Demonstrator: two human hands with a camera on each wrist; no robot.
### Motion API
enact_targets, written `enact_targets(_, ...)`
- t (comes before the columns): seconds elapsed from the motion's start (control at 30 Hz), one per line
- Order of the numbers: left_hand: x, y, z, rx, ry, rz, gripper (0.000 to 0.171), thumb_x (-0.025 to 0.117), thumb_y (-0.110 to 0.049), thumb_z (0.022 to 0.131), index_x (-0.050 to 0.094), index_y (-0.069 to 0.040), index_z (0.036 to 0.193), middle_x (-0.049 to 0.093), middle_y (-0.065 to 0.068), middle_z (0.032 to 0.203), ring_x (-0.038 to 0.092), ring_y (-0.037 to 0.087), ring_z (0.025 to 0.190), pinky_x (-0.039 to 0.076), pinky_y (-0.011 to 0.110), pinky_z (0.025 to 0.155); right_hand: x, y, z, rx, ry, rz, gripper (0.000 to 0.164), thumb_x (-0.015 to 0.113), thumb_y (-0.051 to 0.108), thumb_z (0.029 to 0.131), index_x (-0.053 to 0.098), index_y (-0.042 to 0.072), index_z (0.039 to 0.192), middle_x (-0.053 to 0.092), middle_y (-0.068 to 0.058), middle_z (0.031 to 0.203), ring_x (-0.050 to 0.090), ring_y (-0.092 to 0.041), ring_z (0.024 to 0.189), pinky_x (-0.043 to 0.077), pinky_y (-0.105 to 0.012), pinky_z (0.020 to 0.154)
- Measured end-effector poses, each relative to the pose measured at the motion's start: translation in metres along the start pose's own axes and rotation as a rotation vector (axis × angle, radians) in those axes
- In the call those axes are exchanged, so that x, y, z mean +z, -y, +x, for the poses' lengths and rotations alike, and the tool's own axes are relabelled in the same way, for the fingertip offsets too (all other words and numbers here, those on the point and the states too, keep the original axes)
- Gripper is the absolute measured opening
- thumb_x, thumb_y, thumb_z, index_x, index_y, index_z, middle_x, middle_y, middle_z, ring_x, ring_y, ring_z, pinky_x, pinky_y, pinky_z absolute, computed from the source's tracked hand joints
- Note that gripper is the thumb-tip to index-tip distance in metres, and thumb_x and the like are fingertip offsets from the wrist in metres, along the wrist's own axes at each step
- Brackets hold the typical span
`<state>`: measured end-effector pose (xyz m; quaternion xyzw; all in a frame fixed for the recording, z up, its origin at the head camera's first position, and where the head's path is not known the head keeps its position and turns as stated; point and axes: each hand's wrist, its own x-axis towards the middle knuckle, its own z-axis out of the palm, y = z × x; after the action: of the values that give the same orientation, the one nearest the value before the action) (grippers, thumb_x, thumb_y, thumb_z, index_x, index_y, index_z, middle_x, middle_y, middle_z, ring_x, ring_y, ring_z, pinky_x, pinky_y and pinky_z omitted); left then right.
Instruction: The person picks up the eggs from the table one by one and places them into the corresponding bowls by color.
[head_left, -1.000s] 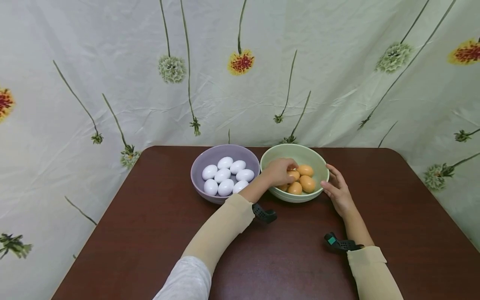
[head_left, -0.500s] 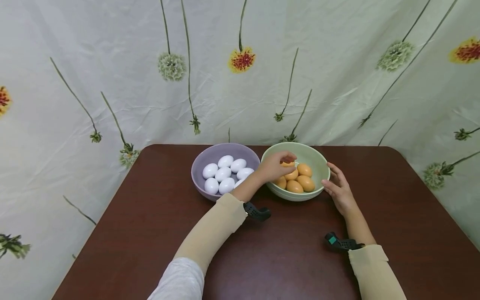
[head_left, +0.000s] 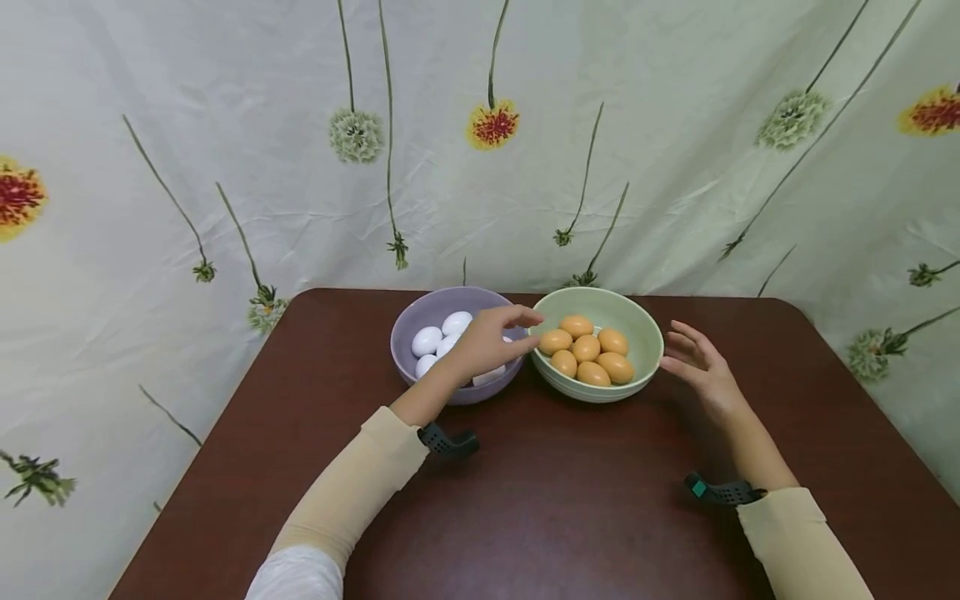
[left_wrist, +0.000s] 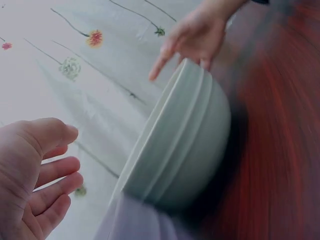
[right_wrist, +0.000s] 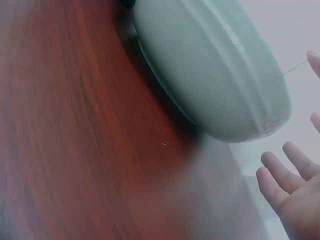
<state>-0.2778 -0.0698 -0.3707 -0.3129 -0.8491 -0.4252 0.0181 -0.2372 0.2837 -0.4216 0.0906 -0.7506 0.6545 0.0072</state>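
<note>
In the head view, a green bowl (head_left: 634,327) holds several brown eggs (head_left: 586,348). Left of it, close by, a purple bowl (head_left: 406,329) contains several white eggs (head_left: 427,341). My left hand (head_left: 483,340) hovers over the purple bowl, hiding some of its eggs, with thumb and fingers apart near the green bowl's left rim and nothing held. My right hand (head_left: 705,375) is just off the green bowl's right side, fingers loosely spread and holding nothing. The right wrist view also shows a gap between that hand (right_wrist: 300,195) and the bowl (right_wrist: 210,70).
Both bowls stand near the back edge of a dark reddish-brown table (head_left: 555,500). Behind it hangs a pale cloth (head_left: 675,125) with printed flowers. Each wrist wears a black band, the right band (head_left: 726,492) having a green patch.
My left hand has withdrawn leftward from inside the green bowl to over the purple one, uncovering the brown eggs. My right hand has let go of the green bowl's rim and shifted right.
</note>
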Motion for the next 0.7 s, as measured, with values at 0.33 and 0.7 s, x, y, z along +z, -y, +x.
enact_targets(0.33, -0.028, 0.012, -0.049, 0.137, -0.056, 0.199, 0.025, 0.072, -0.018, 0.088, 0.07, -0.009, 0.111, 0.07, 0.004, 0.108, 0.064, 0.02, 0.101, 0.049, 0.039, 0.088, 0.0, 0.04, -0.018, -0.165, 0.113, -0.278, 0.067, 0.066, 0.002, 0.091, 0.036, 0.01, 0.15, 0.041, 0.004, 0.146, 0.042, -0.014, 0.131, 0.039, -0.014, 0.093)
enact_targets(0.7, -0.037, 0.0, -0.085, 0.278, -0.027, 0.491, 0.026, 0.072, -0.019, 0.087, 0.069, -0.008, 0.11, 0.068, 0.001, 0.107, 0.062, 0.019, 0.102, 0.047, 0.036, 0.089, 0.02, 0.058, -0.045, -0.349, 0.18, -0.69, 0.066, 0.079, 0.018, 0.083, 0.05, 0.022, 0.142, 0.046, -0.007, 0.141, 0.04, -0.018, 0.13, 0.036, -0.045, 0.099)
